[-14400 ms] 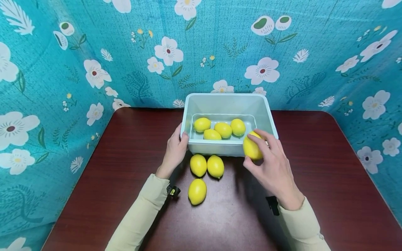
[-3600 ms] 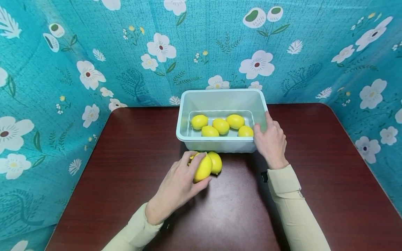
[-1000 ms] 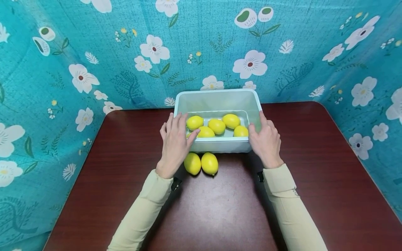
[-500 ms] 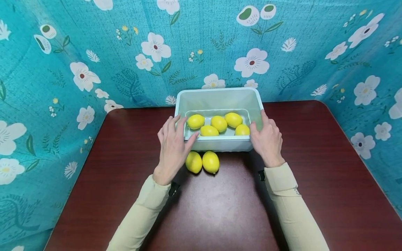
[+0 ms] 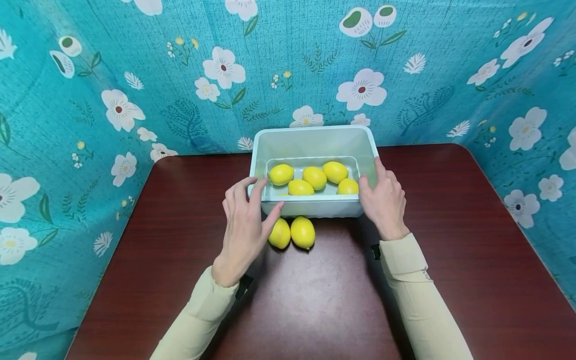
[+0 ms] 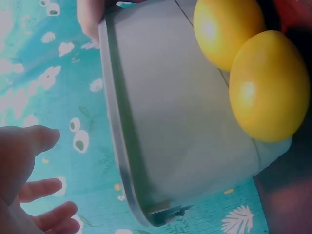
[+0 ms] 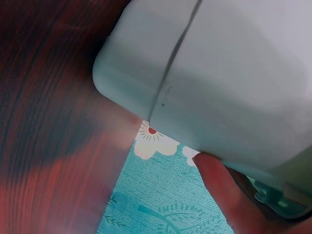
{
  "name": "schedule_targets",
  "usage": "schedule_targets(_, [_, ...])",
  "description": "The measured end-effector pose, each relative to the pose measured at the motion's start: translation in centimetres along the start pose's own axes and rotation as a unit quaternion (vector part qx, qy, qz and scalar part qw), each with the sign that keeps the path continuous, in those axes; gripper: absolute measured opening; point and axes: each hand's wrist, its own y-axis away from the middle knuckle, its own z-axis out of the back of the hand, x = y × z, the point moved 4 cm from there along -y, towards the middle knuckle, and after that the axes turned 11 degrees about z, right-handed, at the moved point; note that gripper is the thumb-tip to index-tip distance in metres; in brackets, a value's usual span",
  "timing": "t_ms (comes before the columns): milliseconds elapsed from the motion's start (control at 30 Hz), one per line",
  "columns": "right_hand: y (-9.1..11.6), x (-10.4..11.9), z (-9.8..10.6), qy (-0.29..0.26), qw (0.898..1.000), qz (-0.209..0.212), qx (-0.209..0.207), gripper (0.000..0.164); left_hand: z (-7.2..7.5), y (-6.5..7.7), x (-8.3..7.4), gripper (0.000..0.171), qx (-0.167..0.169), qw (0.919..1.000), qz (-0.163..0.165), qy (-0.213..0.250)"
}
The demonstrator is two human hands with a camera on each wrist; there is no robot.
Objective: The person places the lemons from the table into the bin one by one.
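A pale blue-grey plastic bin (image 5: 315, 142) stands at the table's far side with several yellow lemons (image 5: 314, 178) on its floor. Its front wall hides most of one lemon at the near left. My right hand (image 5: 383, 202) grips the bin's right wall, thumb inside and fingers outside. At the front left corner is my left hand (image 5: 242, 220), fingers spread and nothing in them. Two more lemons (image 5: 303, 233) lie side by side before the bin, the left one partly behind my left thumb. The left wrist view shows these lemons (image 6: 269, 87) against the bin's wall (image 6: 170, 107).
The dark red-brown wooden table (image 5: 310, 300) has rounded far corners. Right behind the bin hangs a teal floral cloth (image 5: 288, 65), which also covers both sides. A small black wrist camera (image 5: 243, 287) sits under the left cuff.
Over the last second my left hand has drawn back empty from over the bin's left end. The lemon it held 3.6 seconds ago is gone from it. My right hand stays on the bin.
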Motion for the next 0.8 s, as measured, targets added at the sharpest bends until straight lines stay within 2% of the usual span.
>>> schedule_targets(233, [0.1, 0.0, 0.1, -0.004, 1.000, -0.002, -0.001, 0.061, 0.6, 1.0, -0.3, 0.047, -0.002, 0.9995, -0.028, 0.012])
schedule_targets(433, [0.1, 0.0, 0.0, -0.005, 1.000, -0.002, 0.000, 0.061, 0.0, 2.0, 0.4, 0.043, 0.003, 0.9991, -0.042, 0.007])
schedule_targets(600, [0.1, 0.0, 0.0, -0.008, 1.000, -0.002, -0.002, 0.061, -0.8, 3.0, 1.2, 0.041, 0.023, 0.9988, -0.043, -0.010])
schedule_targets(800, [0.2, 0.0, -0.1, -0.009, 1.000, -0.005, 0.001, 0.062, -2.1, 4.1, 2.2, 0.042, 0.063, 0.9965, -0.033, -0.044])
